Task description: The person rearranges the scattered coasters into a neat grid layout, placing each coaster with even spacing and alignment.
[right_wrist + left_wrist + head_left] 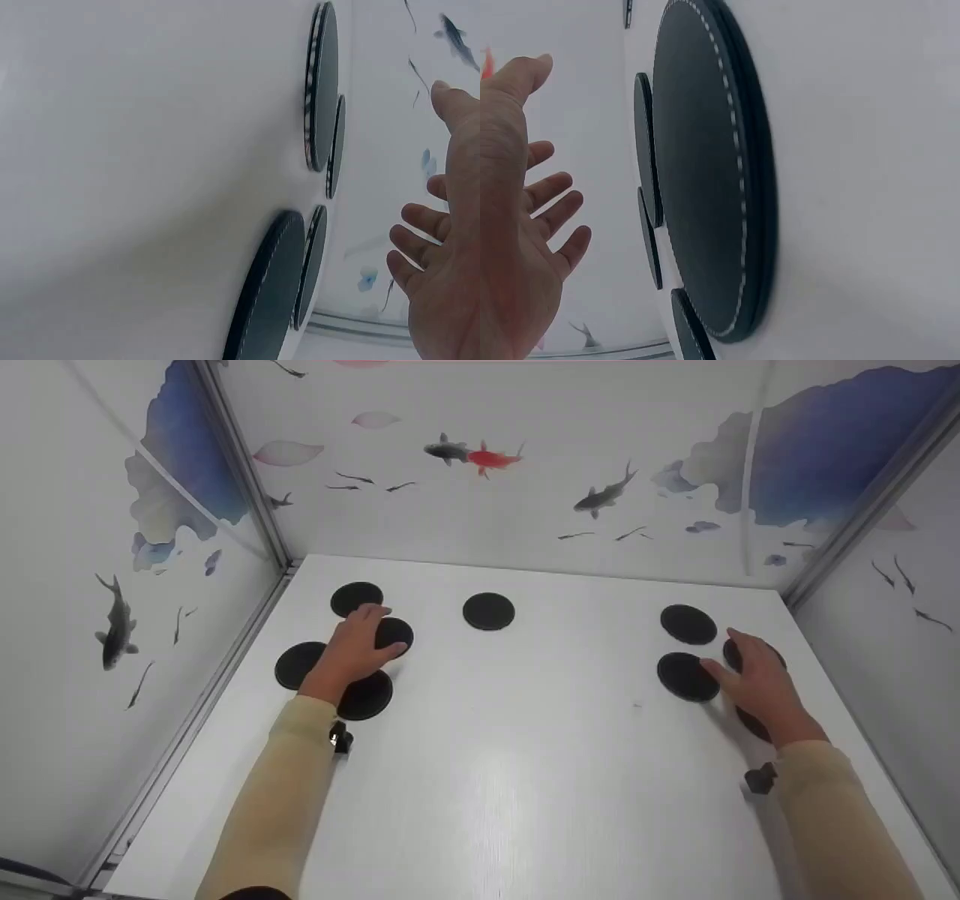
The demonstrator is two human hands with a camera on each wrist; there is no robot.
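Note:
My left hand (352, 649) hovers over a group of black round coasters at the table's left, holding nothing. Around it lie a far coaster (355, 598), one beside the thumb (390, 634) and a near one (366, 696). In the left wrist view, the closest coaster (701, 165) has white edge stitching and looks stacked in layers, while the hand (517, 202) is spread above. On the right, my right hand (761, 682) is over another coaster group, its fingers loose. Two coasters lie left of it, one farther (688, 624), one nearer (684, 676); it partly covers others.
A single black coaster (488, 611) lies at the back, between the two groups. White panels with painted fish enclose the white table (510, 750) at the back (525, 525) and both sides. Metal posts (247, 465) stand at the corners.

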